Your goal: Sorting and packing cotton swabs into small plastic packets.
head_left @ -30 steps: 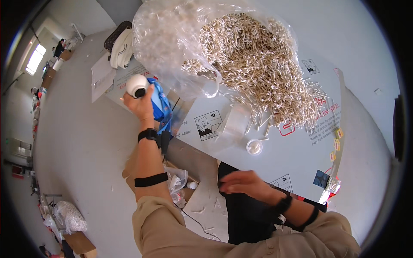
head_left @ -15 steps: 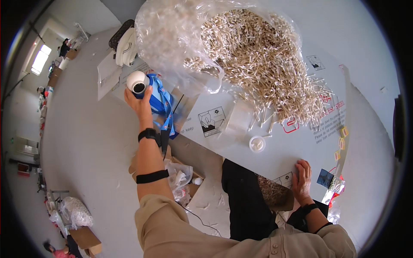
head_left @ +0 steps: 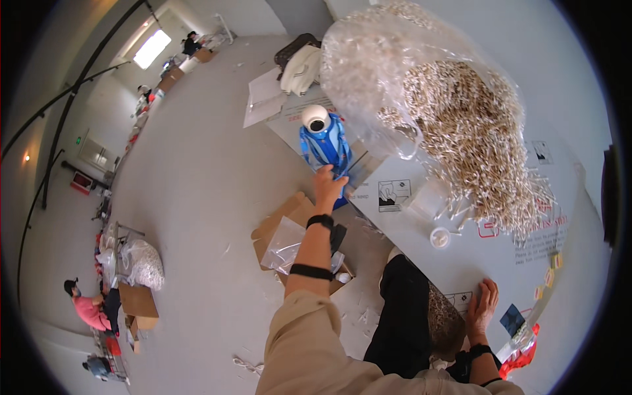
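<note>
Left hand [head_left: 327, 185] touches the blue bottle [head_left: 324, 146]; right hand [head_left: 482, 308] rests on the table [head_left: 461, 257].

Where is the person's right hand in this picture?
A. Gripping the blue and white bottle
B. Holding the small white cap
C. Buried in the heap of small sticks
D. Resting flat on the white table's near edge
D: the right hand lies open on the white table edge, holding nothing.
</note>
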Motion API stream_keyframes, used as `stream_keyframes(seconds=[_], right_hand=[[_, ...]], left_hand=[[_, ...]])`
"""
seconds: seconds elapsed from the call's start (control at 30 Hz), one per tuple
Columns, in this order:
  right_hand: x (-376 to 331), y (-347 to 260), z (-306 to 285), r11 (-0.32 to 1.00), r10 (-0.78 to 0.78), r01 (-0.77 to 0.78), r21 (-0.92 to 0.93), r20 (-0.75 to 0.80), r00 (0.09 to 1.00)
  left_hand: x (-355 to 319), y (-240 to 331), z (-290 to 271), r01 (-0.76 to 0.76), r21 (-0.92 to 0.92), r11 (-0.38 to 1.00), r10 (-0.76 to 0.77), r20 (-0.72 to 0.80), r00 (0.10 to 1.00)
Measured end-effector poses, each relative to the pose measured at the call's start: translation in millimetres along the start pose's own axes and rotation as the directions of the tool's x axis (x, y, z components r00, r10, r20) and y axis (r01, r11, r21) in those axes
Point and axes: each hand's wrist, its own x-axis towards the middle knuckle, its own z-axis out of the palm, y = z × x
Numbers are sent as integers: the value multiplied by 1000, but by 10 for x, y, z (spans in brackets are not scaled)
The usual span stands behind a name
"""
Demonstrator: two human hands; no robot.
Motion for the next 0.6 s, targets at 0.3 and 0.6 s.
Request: stream_keyframes(seconds=[0.3, 0.6], right_hand=[[46, -24, 20, 999, 18, -17, -29, 43, 999], [29, 39, 37, 998, -12, 14, -59, 45, 999]], left_hand=[[154, 42, 179, 33, 400, 916, -109, 167, 980], [608, 29, -97, 21, -40, 999, -22, -25, 999]])
